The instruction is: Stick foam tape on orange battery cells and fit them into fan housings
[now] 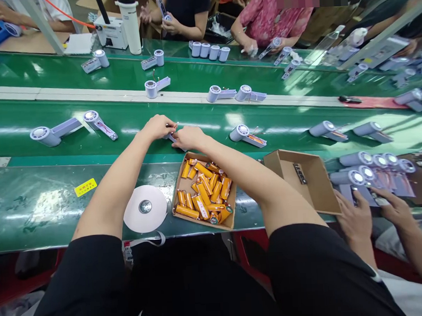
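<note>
Over the green conveyor, my left hand (159,127) and my right hand (189,137) are close together at a lavender handheld fan (170,137), mostly hidden by my fingers. My left fingers are closed at its top, where thin reddish wires (175,125) stick out. My right fingers are bent round the near end of its handle. Just below my right wrist is a cardboard box (176,210) holding several orange wired battery cells (202,192). A roll of white tape (134,216) lies flat left of the box.
More open-handled fans lie along the belt, one fan (239,132) to my right and another fan (94,120) to my left. A second cardboard box (316,172) holds a circuit board. A co-worker's hands (355,217) work at the far right; others sit across the belt.
</note>
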A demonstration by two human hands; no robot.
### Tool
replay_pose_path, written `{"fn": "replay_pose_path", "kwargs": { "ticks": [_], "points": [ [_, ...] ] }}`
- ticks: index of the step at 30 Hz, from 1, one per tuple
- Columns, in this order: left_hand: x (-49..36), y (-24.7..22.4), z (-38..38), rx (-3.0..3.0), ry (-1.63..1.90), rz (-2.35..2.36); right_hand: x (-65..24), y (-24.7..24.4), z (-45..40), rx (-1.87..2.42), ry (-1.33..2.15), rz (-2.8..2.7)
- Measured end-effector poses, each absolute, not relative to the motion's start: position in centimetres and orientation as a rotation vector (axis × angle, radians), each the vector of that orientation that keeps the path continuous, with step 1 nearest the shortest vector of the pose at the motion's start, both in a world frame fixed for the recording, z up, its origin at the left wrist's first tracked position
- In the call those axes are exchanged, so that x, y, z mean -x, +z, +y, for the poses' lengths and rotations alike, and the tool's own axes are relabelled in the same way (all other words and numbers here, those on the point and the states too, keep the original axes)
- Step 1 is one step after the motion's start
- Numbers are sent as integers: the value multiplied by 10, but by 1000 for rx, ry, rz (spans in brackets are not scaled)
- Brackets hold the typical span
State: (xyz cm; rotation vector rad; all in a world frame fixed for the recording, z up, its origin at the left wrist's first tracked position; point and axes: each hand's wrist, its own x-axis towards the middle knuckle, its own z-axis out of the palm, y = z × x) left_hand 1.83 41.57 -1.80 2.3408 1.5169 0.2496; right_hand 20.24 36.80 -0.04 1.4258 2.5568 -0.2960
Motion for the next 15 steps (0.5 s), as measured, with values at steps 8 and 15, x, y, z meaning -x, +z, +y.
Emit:
{"fn": "replay_pose_path", "kwargs": {
  "ticks": [8, 15],
  "points": [
    [-37, 7, 382, -2347, 332, 1690, -226, 32, 351, -1477, -290, 2584],
    [68, -7, 178, -2591, 105, 1171, -345, 22, 188, -1544, -793, 3158]
  ]
}}
